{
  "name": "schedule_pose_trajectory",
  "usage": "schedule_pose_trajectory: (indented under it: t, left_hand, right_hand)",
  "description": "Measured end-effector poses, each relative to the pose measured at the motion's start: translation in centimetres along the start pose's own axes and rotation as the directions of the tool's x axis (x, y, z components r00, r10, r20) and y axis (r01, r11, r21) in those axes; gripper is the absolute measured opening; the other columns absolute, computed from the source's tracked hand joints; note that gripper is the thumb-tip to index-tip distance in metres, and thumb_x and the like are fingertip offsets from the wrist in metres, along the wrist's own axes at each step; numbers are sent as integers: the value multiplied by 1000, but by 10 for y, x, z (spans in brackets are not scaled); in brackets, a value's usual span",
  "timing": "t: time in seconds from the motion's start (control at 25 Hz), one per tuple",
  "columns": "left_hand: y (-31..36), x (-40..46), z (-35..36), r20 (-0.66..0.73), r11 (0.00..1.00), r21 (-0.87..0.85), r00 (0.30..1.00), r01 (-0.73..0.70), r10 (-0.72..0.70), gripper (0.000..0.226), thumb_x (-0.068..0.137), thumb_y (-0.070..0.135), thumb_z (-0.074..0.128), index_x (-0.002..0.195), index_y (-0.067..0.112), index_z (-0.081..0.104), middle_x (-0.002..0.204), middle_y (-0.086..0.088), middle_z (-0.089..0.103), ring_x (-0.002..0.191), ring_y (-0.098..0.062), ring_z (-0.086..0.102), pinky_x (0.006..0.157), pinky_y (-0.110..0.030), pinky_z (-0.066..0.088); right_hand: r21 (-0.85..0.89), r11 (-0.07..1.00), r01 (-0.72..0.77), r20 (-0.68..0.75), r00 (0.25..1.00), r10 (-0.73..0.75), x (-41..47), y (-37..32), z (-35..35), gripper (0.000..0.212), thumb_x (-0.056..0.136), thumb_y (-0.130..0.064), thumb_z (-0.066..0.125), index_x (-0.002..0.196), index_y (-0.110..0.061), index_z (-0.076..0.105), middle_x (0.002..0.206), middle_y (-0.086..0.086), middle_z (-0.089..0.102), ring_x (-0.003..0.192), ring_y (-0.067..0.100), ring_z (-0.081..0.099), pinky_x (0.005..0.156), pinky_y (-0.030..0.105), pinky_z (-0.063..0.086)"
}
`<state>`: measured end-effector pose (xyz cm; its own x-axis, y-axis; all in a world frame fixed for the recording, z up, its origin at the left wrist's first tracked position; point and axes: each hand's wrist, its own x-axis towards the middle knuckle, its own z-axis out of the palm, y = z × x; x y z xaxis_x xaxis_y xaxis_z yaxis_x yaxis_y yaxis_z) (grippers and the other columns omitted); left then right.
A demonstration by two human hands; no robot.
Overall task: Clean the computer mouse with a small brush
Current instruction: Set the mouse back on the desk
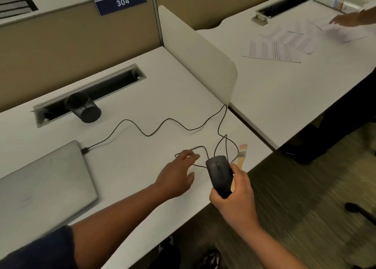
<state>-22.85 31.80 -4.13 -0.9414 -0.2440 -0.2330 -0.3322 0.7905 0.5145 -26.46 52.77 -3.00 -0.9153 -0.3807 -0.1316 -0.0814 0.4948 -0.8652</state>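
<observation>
A black wired computer mouse (219, 173) is held just above the white desk (142, 97) near its front right corner. My right hand (236, 195) grips the mouse from behind and below, thumb on its right side. Its black cable (154, 130) loops across the desk to a plug at the laptop. A small flat brush (241, 156) with a wooden handle and pale bristles lies on the desk just right of the mouse, partly hidden by my right hand. My left hand (179, 171) hovers left of the mouse with fingers spread and relaxed, holding nothing.
A closed grey laptop (44, 179) lies at the desk's left. A black mesh pen cup (83, 108) stands by the cable slot (89, 93). A white divider panel (195, 53) separates this desk from the one to the right, where papers (280, 44) lie and another person's hand (345, 19) reaches.
</observation>
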Motion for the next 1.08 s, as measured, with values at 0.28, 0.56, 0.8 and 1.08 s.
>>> schedule_pose_trajectory:
  t: [0.28, 0.56, 0.8, 1.08]
  left_hand:
    - [-42, 43, -26, -78, 999, -51, 997, -7, 3, 22, 107, 20, 59, 108, 11, 79, 100, -8, 76, 97, -30, 68, 84, -43, 55]
    - [-87, 86, -83, -398, 993, -120, 916, 2, -50, 23, 102, 8, 68, 121, 2, 79, 111, -18, 79, 111, -38, 70, 98, -45, 54]
    - [-136, 131, -142, -490, 995, -45, 865, 92, -103, 32, 108, 12, 59, 135, 0, 71, 127, -21, 74, 124, -38, 64, 105, -39, 46]
    - [-172, 163, -182, -544, 990, -61, 827, 128, -140, 36, 110, 14, 56, 142, -2, 65, 136, -22, 69, 127, -37, 62, 108, -35, 44]
  right_hand:
    - [11, 999, 36, 11, 999, -36, 22, -16, 15, 74, 70, -35, 77, 132, -49, 40, 117, -37, 41, 114, -18, 43, 72, -2, 44]
    - [-40, 996, 82, 69, 994, -79, 55, -42, 40, 73, 67, -48, 71, 131, -55, 38, 117, -33, 46, 112, -12, 46, 68, 2, 47]
    - [-160, 979, 126, 116, 987, -108, 84, -53, 73, 72, 66, -53, 64, 132, -52, 37, 110, -30, 47, 112, -6, 43, 69, 12, 39]
    - [-255, 960, 112, 164, 984, -71, 109, -43, 111, 71, 70, -38, 73, 137, -31, 49, 105, -13, 53, 98, 14, 52, 69, 15, 41]
